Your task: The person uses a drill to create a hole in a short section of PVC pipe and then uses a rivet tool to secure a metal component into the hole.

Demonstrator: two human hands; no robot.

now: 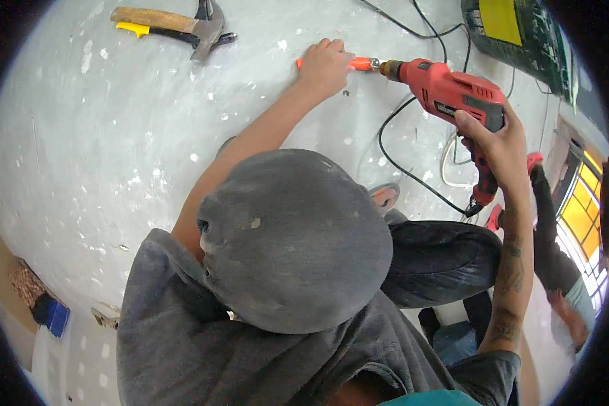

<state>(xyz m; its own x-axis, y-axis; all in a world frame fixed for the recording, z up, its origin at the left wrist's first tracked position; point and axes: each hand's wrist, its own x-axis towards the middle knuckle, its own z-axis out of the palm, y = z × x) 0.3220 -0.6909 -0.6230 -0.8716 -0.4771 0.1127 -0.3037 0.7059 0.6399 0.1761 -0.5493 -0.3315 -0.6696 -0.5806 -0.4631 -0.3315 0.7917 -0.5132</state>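
Neither of my own hands shows. Directly in front of me a co-worker in a grey cap [294,237] and grey shirt is crouching, seen from above. Both arms in view join that person's sleeves. The co-worker's left hand [326,68] is closed around an orange tool [363,63] with a metal end, low against the floor. In the co-worker's right hand [497,139] is a red and black power drill [453,91], pointing left. Its brass-coloured chuck [390,70] meets or nearly meets the metal end; I cannot tell if they touch.
A wood-handled hammer [162,20] lies over a black and yellow tool [134,29] on the paint-spotted floor [101,149]. A black cord [392,154] loops from the drill. At right are a dark green bucket [545,40] and another person's leg [551,223]; a blue object [57,319] sits left.
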